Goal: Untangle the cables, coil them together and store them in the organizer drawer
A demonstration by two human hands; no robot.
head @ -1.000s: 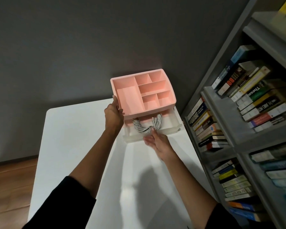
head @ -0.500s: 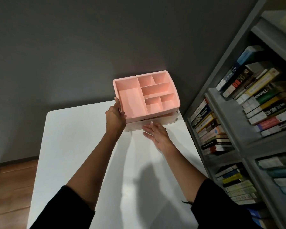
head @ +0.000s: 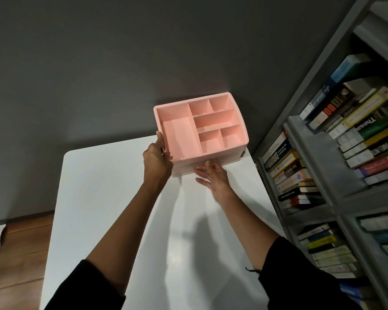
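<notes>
Tabletop [head: 112, 198] fills the lower middle of the head view — a plain white surface with rounded far corners, pushed up against a dark grey wall [head: 99, 63]. Wooden floor [head: 20, 253] shows to the left, with the edge of a pale mat at the frame's border. On the right a grey bookshelf [head: 318, 166] runs along the table, its shelves packed with stacked and leaning books [head: 289, 171].

At the table's far right corner sits the pink organizer [head: 202, 128], its open top split into several compartments, all bare. Its drawer [head: 188, 168] along the near side is pushed in flush, so the cables cannot be seen.

The left hand [head: 156, 157] clasps the organizer's left wall, thumb over the rim and fingers curled against the side. The right hand [head: 213, 175] lies flat with fingers spread and unclenched, fingertips touching the drawer front — holding nothing. Both sleeves are black, and the arms cast soft shadows on the white surface
</notes>
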